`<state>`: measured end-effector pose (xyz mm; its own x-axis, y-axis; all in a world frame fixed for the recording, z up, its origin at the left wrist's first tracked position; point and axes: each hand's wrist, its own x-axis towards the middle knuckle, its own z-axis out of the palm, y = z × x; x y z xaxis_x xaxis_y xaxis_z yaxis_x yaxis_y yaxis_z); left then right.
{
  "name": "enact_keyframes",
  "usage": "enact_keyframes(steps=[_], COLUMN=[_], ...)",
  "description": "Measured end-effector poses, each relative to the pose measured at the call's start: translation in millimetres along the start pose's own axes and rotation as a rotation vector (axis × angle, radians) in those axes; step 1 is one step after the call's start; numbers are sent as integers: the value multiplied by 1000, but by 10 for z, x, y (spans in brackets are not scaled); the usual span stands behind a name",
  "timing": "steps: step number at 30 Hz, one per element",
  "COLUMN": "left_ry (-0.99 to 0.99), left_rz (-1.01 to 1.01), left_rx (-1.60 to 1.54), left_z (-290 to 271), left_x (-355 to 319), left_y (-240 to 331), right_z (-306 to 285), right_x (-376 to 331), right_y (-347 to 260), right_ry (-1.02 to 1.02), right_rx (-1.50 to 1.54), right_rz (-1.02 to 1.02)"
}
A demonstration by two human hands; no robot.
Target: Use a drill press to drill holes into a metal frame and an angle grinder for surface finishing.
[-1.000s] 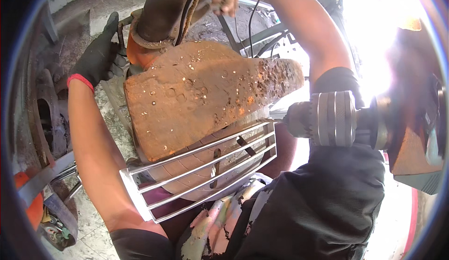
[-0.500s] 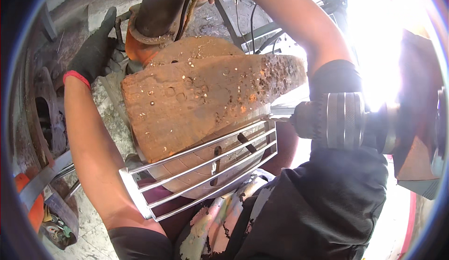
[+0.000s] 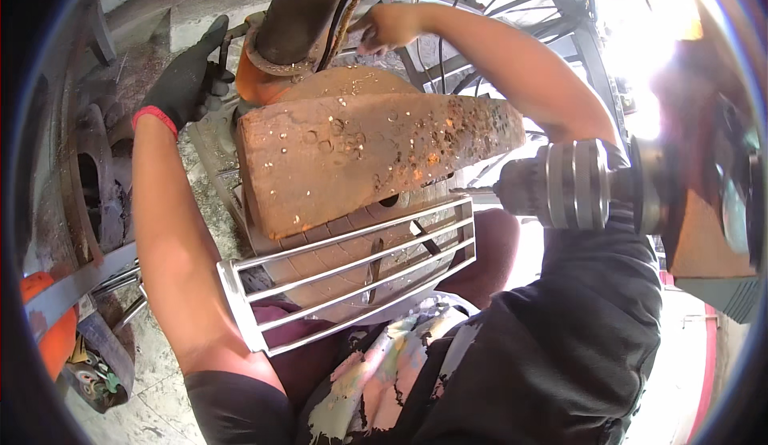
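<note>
Your right hand (image 3: 392, 29) has come out from behind the column (image 3: 308, 21), fingers curled, grip unclear; your gloved left hand (image 3: 186, 81) bends around the lever (image 3: 223, 51), hold uncertain. Below the pitted block (image 3: 376, 145), the barred metal rack (image 3: 360, 258) meets your left forearm, its corner just beside the drill bit (image 3: 478, 190).

A drill-pocked wooden block (image 3: 344, 153), strewn with chips, lies across the drill press's round, slotted table (image 3: 312, 259), beside a tilted silvery barred grille (image 3: 242, 307).

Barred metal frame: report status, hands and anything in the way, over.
Left gloved hand by orange collar; right hand beside dark column. Barred metal frame near drill bit, contact unclear. Brown block hides part of round plate.
</note>
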<state>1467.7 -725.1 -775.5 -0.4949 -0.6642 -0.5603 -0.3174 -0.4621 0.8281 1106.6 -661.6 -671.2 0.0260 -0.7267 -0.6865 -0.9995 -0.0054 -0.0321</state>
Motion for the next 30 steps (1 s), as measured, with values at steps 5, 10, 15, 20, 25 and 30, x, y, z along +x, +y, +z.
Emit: enact_keyframes(steps=[5,10,15,20,25,30], left_ry=[99,234,189,589,288,10], left_rz=[348,738,769,1159,853,759], left_rx=[-178,-150,-45,924,101,300], left_z=[5,175,72,59,136,21], left_x=[208,196,-25,24,115,-87], left_y=[-36,174,171,-52,-95,-240], right_z=[-412,320,1496,2592,3592,4388], right_x=[-1165,-2638,-3871,-4341,-4647,-4694], right_y=[210,265,96,324,549,672], right_ry=[386,708,779,830,828,703], right_rx=[-94,-115,-50,-25,225,302], right_rz=[-114,-168,238,520,513,747])
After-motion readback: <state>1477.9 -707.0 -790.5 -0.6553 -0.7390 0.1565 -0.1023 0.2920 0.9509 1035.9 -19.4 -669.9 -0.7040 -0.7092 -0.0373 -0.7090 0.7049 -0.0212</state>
